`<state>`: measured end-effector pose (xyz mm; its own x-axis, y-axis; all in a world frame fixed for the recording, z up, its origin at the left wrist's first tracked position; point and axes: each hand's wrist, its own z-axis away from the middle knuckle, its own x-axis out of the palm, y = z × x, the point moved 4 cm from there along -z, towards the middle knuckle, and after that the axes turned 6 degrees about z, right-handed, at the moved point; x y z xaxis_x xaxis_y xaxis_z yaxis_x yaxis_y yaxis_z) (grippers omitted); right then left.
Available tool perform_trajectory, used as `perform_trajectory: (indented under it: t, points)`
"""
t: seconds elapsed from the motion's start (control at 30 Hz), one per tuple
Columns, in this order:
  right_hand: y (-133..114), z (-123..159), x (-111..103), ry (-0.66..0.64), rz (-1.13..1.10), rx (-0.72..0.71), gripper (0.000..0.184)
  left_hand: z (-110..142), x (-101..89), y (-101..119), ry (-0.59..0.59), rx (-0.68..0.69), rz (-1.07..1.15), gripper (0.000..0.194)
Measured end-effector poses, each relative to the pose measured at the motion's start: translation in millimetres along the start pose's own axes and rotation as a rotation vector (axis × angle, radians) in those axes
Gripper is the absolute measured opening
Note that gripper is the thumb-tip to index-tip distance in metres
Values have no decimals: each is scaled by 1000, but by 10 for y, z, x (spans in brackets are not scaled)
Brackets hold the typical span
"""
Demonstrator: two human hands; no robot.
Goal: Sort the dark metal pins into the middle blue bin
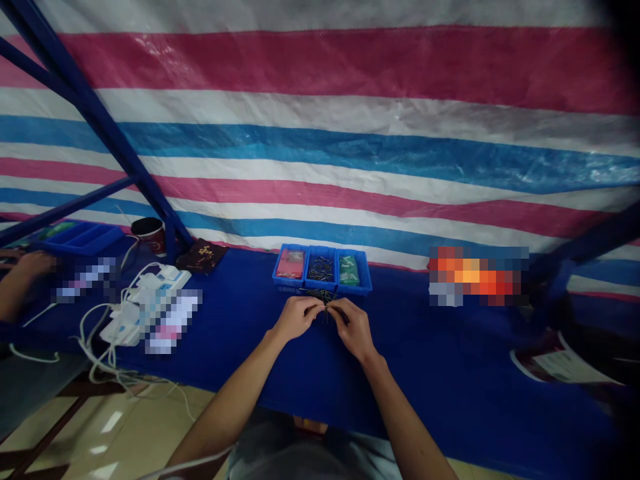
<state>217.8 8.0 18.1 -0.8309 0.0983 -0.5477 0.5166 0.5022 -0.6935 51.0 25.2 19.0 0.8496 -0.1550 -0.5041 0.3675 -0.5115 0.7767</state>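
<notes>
My left hand (299, 316) and my right hand (353, 327) meet fingertip to fingertip over the blue table, both pinched closed. What lies between their fingers is too small to make out. Just behind and below the fingertips is a small heap of thin dark pieces, like screws or nails (319, 294). Beyond that heap stand three joined blue bins (324, 287). A pinkish-red sheet with small clear packets (291, 265) fills the left bin. More thin dark pieces (321, 269) lie in the middle one, and small whitish parts on green (349, 269) in the right one.
On the left are white power strips (150, 300) with tangled cables, a dark packet (202, 256), a cup (150, 235) and a blue tray (83, 238). A co-worker's hand (33, 267) is at far left. Blue frame posts (107, 143) and a dark red container (565, 360) flank me.
</notes>
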Motion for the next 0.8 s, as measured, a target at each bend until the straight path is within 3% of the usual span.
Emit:
perform_trajectory:
  t: [0.8]
  points:
    - [19,1,-5,-21,83,17,26,-8,-3,18,-3,8,20,30]
